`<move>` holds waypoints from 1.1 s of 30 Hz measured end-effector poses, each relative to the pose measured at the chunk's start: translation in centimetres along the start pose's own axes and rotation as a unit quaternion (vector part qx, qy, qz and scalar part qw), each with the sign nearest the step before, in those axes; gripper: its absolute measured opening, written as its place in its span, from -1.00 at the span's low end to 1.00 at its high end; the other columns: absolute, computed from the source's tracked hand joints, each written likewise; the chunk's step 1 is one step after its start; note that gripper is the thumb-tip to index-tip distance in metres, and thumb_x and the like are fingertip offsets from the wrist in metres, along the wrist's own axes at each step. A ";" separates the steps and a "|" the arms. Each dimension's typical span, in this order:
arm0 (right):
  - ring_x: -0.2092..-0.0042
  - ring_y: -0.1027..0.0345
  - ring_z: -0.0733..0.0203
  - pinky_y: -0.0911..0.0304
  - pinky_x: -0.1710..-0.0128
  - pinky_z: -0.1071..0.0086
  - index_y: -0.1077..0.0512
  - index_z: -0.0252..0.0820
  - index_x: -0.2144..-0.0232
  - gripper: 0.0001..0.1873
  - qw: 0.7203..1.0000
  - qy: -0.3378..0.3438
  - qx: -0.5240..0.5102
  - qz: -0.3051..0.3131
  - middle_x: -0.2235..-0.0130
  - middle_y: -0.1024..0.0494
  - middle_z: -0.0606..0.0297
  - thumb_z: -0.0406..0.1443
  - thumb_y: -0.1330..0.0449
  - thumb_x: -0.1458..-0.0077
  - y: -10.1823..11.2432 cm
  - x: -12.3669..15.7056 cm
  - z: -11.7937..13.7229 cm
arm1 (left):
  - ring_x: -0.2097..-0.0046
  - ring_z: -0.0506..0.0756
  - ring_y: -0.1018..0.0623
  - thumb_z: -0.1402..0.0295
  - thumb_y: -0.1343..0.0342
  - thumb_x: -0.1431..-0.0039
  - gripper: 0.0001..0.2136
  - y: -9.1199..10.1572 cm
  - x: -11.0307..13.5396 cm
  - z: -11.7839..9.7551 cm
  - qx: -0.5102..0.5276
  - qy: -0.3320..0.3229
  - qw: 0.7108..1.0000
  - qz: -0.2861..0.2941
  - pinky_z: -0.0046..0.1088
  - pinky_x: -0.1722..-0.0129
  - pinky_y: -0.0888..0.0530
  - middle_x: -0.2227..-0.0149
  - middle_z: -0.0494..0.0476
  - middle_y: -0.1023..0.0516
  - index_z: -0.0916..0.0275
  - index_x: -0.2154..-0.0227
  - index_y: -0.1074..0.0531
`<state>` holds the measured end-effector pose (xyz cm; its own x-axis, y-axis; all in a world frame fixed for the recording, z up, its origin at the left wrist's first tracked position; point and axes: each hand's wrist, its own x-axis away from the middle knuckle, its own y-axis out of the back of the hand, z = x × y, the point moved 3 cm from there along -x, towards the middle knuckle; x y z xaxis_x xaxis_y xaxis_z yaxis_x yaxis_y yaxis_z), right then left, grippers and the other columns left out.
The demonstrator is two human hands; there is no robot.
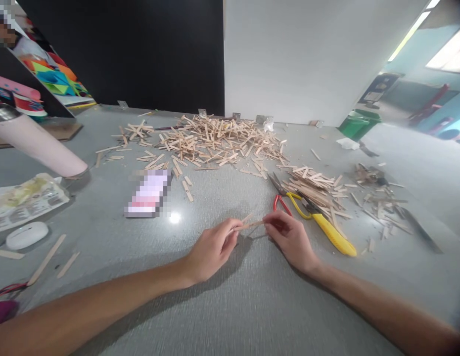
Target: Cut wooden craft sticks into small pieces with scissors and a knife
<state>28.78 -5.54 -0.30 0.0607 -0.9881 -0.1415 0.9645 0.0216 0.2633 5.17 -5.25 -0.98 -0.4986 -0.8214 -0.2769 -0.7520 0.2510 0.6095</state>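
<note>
Above the near middle of the grey tabletop [230, 316], my two forearms come in from the lower corners, and my hands almost meet. My left hand [215, 249] is turned with its back up, thumb and forefinger pinching one end of a thin wooden stick [249, 225]. My right hand [289, 240] pinches the other end with the fingertips, its other fingers curled inward. So the stick is between my hands, low over the table; a second thin piece shows beside it, but I cannot tell which fingers hold it.

Just beyond my right hand lie scissors [279, 201] with red and yellow handles, a yellow-handled tool [334, 235] and a heap of sticks [313, 184]. Farther ahead, a wide loose pile of sticks [218, 138] spreads before the panels. To the left are a phone [148, 193], blurred, and a leaning pink bottle [44, 143].

Behind the table stand a black panel [141, 49] and a white panel [300, 59]; a green bin [356, 124] is at the right.
</note>
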 end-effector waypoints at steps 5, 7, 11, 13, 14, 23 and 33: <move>0.34 -0.47 0.17 -0.40 0.38 0.33 -0.54 -0.12 0.22 -0.80 1.000 0.008 0.000 -0.011 0.34 -0.59 0.26 -0.12 -0.32 -0.24 0.0 -0.1 -0.5 | 0.32 0.02 -0.61 0.39 0.12 -0.59 -0.75 0.1 -0.1 -0.2 -0.019 -0.015 1.000 -0.018 -0.46 0.26 -0.50 0.26 0.03 -0.62 0.14 -0.16 -0.37; 0.35 -0.46 0.16 -0.39 0.39 0.33 -0.54 -0.13 0.20 -0.79 1.000 0.006 -0.004 -0.016 0.34 -0.59 0.26 -0.12 -0.31 -0.24 0.0 -0.1 -0.7 | 0.31 0.02 -0.62 0.41 0.13 -0.58 -0.75 0.2 -0.1 -0.2 -0.045 -0.024 0.998 -0.032 -0.45 0.26 -0.52 0.21 0.06 -0.64 0.14 -0.17 -0.36; 0.33 -0.49 0.16 -0.41 0.34 0.31 -0.54 -0.14 0.20 -0.83 1.000 0.017 0.016 -0.020 0.31 -0.62 0.24 -0.17 -0.29 -0.24 0.0 -0.2 -0.9 | 0.18 0.08 -0.67 0.48 0.15 -0.56 -0.72 0.1 0.0 -0.2 -0.080 -0.049 0.994 -0.046 -0.38 0.17 -0.56 0.10 0.15 -0.65 0.16 -0.18 -0.32; 0.29 -0.52 0.14 -0.43 0.30 0.29 -0.55 -0.14 0.20 -0.85 0.999 0.026 0.037 -0.024 0.28 -0.64 0.21 -0.20 -0.27 -0.24 0.1 -0.3 -0.8 | 0.12 0.12 -0.66 0.52 0.14 -0.53 -0.71 0.0 0.1 -0.4 -0.098 -0.073 0.992 -0.038 -0.32 0.12 -0.57 0.09 0.17 -0.63 0.17 -0.16 -0.33; 0.28 -0.53 0.12 -0.44 0.28 0.28 -0.56 -0.14 0.20 -0.84 0.998 0.030 0.046 -0.027 0.26 -0.65 0.20 -0.20 -0.26 -0.25 0.1 -0.3 -0.7 | 0.11 0.13 -0.65 0.53 0.14 -0.52 -0.71 -0.1 0.1 -0.5 -0.108 -0.085 0.990 -0.031 -0.30 0.11 -0.57 0.09 0.17 -0.63 0.16 -0.14 -0.35; 0.08 -0.53 0.03 -0.43 0.17 0.22 -0.61 -0.12 0.05 -0.72 0.972 0.135 0.188 -0.043 -0.01 -0.65 0.09 -0.36 -0.16 -0.28 0.2 -1.0 0.1 | 0.00 0.24 -0.57 0.66 0.04 -0.36 -0.60 -0.3 -0.2 0.0 -0.187 -0.081 0.979 -0.033 -0.15 0.03 -0.58 0.03 0.19 -0.58 0.15 -0.15 -0.34; -0.09 -0.36 -0.16 -0.20 -0.20 0.00 -0.64 -0.28 0.28 -0.75 0.920 0.131 0.368 0.039 0.04 -0.62 -0.11 -0.48 -0.14 -0.26 1.5 -15.6 -0.8 | -0.17 0.47 -0.47 0.72 0.05 -0.19 -0.58 4.1 -2.5 2.3 -0.273 0.008 0.961 -0.033 0.19 -0.13 -0.45 -0.11 0.47 -0.51 0.30 -0.02 -0.49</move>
<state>29.54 10.02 1.53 0.2756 -0.9154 -0.2935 0.5244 -0.1127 0.8440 2.32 -0.95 0.48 -0.4474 -0.8350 -0.3204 -0.4416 -0.1053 0.8910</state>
